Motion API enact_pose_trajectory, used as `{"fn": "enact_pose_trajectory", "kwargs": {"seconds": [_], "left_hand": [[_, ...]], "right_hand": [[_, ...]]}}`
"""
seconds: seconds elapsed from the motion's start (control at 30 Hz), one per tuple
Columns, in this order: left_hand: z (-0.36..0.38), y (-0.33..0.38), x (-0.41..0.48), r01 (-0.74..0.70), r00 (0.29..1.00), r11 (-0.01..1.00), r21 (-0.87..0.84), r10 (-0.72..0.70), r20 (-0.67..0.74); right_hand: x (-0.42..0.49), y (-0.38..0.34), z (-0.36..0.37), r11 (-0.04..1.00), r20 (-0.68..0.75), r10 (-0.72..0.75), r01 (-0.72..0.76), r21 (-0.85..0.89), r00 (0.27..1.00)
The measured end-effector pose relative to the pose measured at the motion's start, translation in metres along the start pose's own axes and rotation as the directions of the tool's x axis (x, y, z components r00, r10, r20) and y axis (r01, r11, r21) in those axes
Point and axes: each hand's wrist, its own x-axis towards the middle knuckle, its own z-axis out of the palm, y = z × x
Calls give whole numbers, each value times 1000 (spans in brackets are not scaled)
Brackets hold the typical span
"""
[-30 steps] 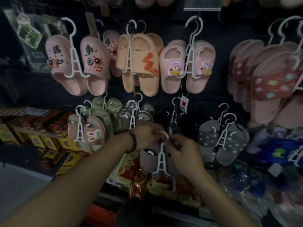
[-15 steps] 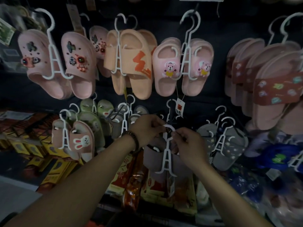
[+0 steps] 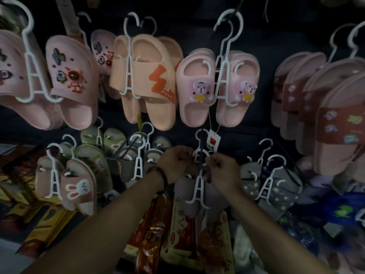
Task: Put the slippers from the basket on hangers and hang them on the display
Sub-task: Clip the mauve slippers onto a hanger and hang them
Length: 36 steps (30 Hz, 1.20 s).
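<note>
The mauve slippers (image 3: 182, 196) sit on a white hanger (image 3: 198, 187) low in the middle of the display, one slipper on each side of its ladder-shaped stem, toes down. The light is poor here and they are little more than dull shapes. The right one is mostly behind the right forearm, and I can't make out any pattern. The hanger's hook is up between the two hands, against a thin dark rod (image 3: 200, 143) sticking out from the wall. Fingers cover that spot, so I can't tell whether the hook is over the rod or only beside it.

Behind is a dark display wall (image 3: 262, 46) crowded with other pairs on white hangers. The pink bear slippers (image 3: 197, 86) hang directly above, their price tag (image 3: 213, 140) dangling just over the hands. The orange zigzag slippers (image 3: 156, 82) are to their left, the bunny slippers (image 3: 79, 186) at lower left, and the grey slippers (image 3: 276, 190) just to the right. At far right the red-strapped slippers (image 3: 335, 125) run out of sight. Below are shiny packets (image 3: 177, 224), too blurred to read.

The left hand (image 3: 174, 162), with a beaded bracelet (image 3: 159, 177) at the wrist, has its fingers curled in and pinches the hook from the left. The right hand (image 3: 223, 171) pinches it from the right, thumb and forefinger closed on the plastic just above the stem.
</note>
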Motion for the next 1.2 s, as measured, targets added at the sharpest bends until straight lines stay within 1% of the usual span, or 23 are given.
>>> {"fn": "enact_pose_trajectory", "kwargs": {"seconds": [0.07,0.13,0.23,0.27,0.37,0.47,0.6,0.77,0.9,1.03,1.1,1.17,1.2], "left_hand": [[-6,-5,-4,26,999,999,-22,-25,36],[-15,-13,-10,38,998,998,-46,-36,42],[-31,-27,-21,83,996,997,-11,-83,19],[-37,-34,-23,95,995,995,10,-95,13],[-50,-48,-31,151,989,989,1,-151,6],[-58,-56,-37,190,982,980,55,-191,11],[-59,-61,-42,230,973,971,66,-232,21],[-56,-60,-47,246,967,968,58,-248,50],[-55,-60,-51,227,970,970,83,-233,72],[-56,-63,-56,221,971,972,81,-227,74],[-60,-64,-59,232,968,969,81,-238,74],[-65,-67,-66,250,964,966,60,-254,75],[-70,-69,-70,260,963,965,28,-261,69]], "right_hand": [[12,7,6,996,-10,-45,44,-83,999],[23,12,12,991,-34,-72,68,-114,997],[42,18,21,992,-58,-49,42,-121,997],[49,19,23,994,-61,-33,26,-103,998],[56,14,24,1000,-59,-3,1,-20,998],[56,11,23,1000,-40,22,-22,-1,999],[53,11,21,1000,14,15,-15,21,1000],[45,24,21,1000,37,-11,11,19,999],[30,27,19,993,62,14,-22,120,998],[24,32,18,995,19,-23,21,99,1000],[19,35,18,998,-2,12,-12,60,1000],[3,32,19,997,-77,35,-29,67,996],[-6,34,23,994,-129,27,-13,109,991]]}}
